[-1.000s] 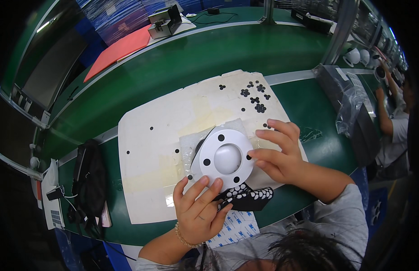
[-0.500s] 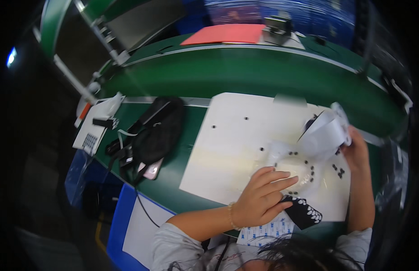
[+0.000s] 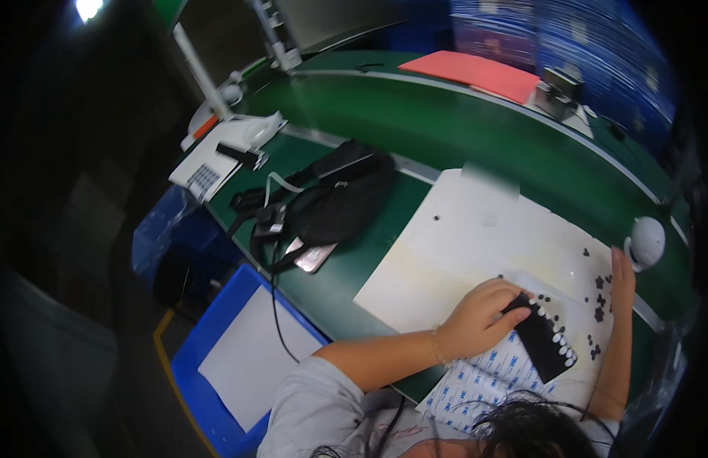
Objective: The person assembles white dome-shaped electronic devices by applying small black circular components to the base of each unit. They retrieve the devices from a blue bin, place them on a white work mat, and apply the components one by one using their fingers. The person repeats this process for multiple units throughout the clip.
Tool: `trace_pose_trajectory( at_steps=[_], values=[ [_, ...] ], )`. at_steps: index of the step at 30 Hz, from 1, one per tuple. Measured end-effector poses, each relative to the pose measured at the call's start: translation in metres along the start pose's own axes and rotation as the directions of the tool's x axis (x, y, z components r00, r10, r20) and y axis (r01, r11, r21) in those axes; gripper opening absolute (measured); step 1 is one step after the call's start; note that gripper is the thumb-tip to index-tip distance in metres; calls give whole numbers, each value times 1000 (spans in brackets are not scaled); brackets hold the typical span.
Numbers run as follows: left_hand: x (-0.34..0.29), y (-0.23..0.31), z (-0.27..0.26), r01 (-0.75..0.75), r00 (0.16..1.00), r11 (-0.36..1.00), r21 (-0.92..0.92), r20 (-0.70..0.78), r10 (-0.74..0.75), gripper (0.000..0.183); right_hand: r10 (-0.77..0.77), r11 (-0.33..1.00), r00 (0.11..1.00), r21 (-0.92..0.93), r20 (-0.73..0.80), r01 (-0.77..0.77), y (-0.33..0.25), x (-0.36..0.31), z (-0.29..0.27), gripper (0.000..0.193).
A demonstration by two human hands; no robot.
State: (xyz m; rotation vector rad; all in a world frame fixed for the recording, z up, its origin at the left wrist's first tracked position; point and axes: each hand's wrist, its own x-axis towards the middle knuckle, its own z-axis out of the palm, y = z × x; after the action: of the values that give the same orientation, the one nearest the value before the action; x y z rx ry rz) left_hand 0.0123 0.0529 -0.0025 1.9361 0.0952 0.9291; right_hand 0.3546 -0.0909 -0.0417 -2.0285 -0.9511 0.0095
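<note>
My left hand (image 3: 483,319) is closed on a black card (image 3: 543,342), thumb on top; white oval pads line one edge of it. A white sheet with blue print (image 3: 476,389) lies under and beside the card. At the right, my right hand (image 3: 622,286) has its fingers stretched out beside a rounded white device (image 3: 645,243); whether they touch it is unclear. Several small black pads (image 3: 599,311) lie in clusters on the large white board (image 3: 445,252), next to that hand. A pale, clear-looking piece (image 3: 551,288) on the board is partly covered by my left hand and the card.
A black bag (image 3: 354,198) and a pink phone (image 3: 312,256) are on the green table to the left. Beyond them lies a white sheet with a dark grid (image 3: 203,179). A blue bin (image 3: 187,374) stands below the left edge. Red folder (image 3: 472,72) and metal block (image 3: 558,91) rest on the back shelf.
My left hand has gone from hovering open to gripping the black card. The white device has moved from above the board to its far right edge. The view has shifted left and tilted.
</note>
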Motion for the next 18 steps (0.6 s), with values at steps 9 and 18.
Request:
trace_pose_trajectory(
  at_steps=[9,18],
  values=[
    [-24,17,-32,-107,962,973,207,-225,153,35,-4,783,971,604,239,-145,-115,-133,18,46],
    [-472,-25,-259,973,23,230,25,-1000,10,38,109,843,989,517,105,-147,-39,-88,34,43]
  ],
)
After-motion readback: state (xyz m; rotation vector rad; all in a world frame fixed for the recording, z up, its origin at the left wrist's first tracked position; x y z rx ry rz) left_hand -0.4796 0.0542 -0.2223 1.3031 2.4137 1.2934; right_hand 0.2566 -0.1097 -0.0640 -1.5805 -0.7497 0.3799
